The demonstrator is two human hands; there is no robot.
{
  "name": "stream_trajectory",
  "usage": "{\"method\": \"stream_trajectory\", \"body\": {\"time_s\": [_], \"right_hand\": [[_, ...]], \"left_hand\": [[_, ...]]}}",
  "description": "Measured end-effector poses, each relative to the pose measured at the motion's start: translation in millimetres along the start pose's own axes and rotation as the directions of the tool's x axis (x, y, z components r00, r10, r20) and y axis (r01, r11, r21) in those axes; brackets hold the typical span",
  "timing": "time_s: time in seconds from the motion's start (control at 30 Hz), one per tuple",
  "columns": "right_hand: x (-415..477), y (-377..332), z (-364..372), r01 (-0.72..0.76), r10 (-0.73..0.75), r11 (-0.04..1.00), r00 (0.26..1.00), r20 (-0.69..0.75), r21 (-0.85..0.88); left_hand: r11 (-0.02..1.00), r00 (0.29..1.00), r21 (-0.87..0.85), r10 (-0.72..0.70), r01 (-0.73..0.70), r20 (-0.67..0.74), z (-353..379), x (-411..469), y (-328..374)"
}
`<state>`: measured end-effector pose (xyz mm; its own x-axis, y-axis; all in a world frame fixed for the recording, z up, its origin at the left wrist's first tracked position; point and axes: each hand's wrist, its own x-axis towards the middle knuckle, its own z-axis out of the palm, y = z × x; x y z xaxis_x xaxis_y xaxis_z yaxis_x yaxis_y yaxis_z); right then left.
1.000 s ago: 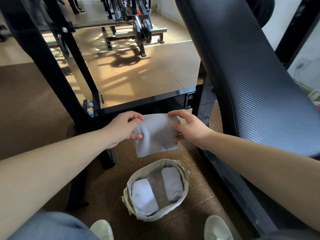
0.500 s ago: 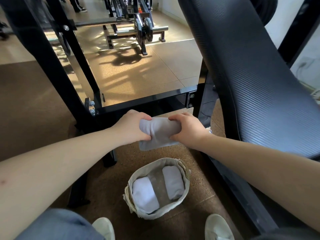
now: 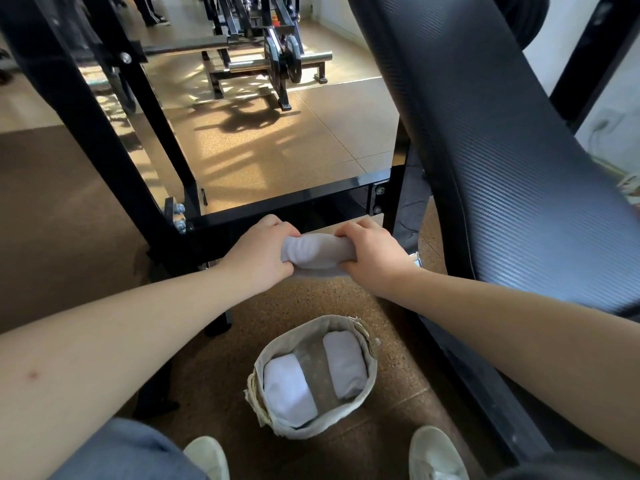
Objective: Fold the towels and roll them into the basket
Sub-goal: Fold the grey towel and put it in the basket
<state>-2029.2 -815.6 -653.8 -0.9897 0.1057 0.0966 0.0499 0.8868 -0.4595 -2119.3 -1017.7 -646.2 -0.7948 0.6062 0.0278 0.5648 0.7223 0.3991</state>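
Two hands hold a rolled grey towel in the air above a basket on a gym floor.

On the left, the left hand [image 3: 260, 258] curls its fingers round one end of the towel [image 3: 317, 253], which is bunched into a short roll; the right hand [image 3: 373, 258] grips the other end the same way. Nearer, below the hands, the basket [image 3: 369, 388] stands on the speckled floor with two white rolled towels lying in it, one at its left [image 3: 289, 388] and one at its right [image 3: 344, 363]. To the right slopes a black padded bench [image 3: 502, 161].
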Motion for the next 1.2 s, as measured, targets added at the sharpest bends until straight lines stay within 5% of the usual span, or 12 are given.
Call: {"method": "stream_trajectory", "body": {"time_s": [0.23, 0.57, 1.0, 1.2], "right_hand": [[-3.5, 5.0, -4.5, 0.029, -0.028, 0.999, 1.000, -0.005, 0.044], [-2.8, 11.9, -10.5, -0.201, 0.200, 0.824, 0.978, 0.061, 0.530], [-20.1, -4.5, -7.9, -0.211, 0.151, 0.779, 0.977, 0.150, 0.591], [-33.4, -5.3, -19.1, -0.290, 0.153, 0.788, 0.947, 0.283, 0.544]], "left_hand": [[0.994, 0.999, -0.101, -0.054, 0.053, -0.009, -1.1, -2.3, -11.2], [0.891, 0.986, -0.427, -0.167, 0.155, 0.009, -10.1, -6.5, -19.1], [0.836, 0.995, -0.541, -0.081, 0.096, 0.051, -15.8, -23.0, -7.9], [0.867, 0.982, -0.485, -0.029, 0.119, 0.189, -18.9, -36.7, -10.6]]}}
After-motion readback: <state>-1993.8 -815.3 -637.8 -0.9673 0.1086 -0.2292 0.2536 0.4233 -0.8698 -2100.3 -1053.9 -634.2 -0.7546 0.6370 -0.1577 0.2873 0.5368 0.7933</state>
